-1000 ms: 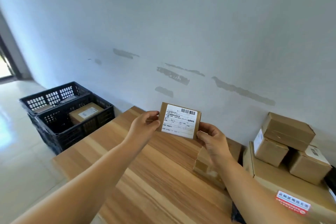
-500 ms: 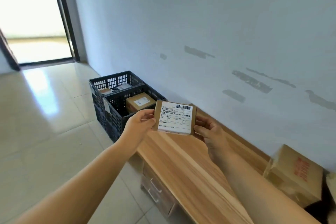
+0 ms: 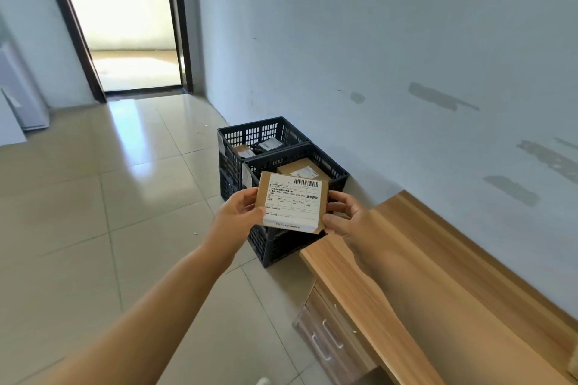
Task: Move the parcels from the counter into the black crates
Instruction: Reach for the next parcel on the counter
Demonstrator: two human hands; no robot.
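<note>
A small brown parcel [image 3: 292, 201] with a white shipping label is held between both hands, label up. My left hand [image 3: 237, 211] grips its left edge and my right hand [image 3: 345, 216] grips its right edge. The parcel hangs over the near black crate [image 3: 339, 176], which holds another brown parcel [image 3: 301, 169]. Behind it stands a second black crate [image 3: 250, 134] with two small parcels [image 3: 259, 147] inside. Both crates sit on the floor against the wall, just past the left end of the wooden counter [image 3: 422, 275].
Beige floor tiles [image 3: 125, 197] spread to the left. An open doorway [image 3: 125, 25] is at the far end. The counter has drawers [image 3: 325, 334] below its front edge. The pale wall [image 3: 406, 40] runs along the right.
The view has swung left, away from the stacked parcels on the counter. Both hands have carried the parcel off the counter's end to above the near crate.
</note>
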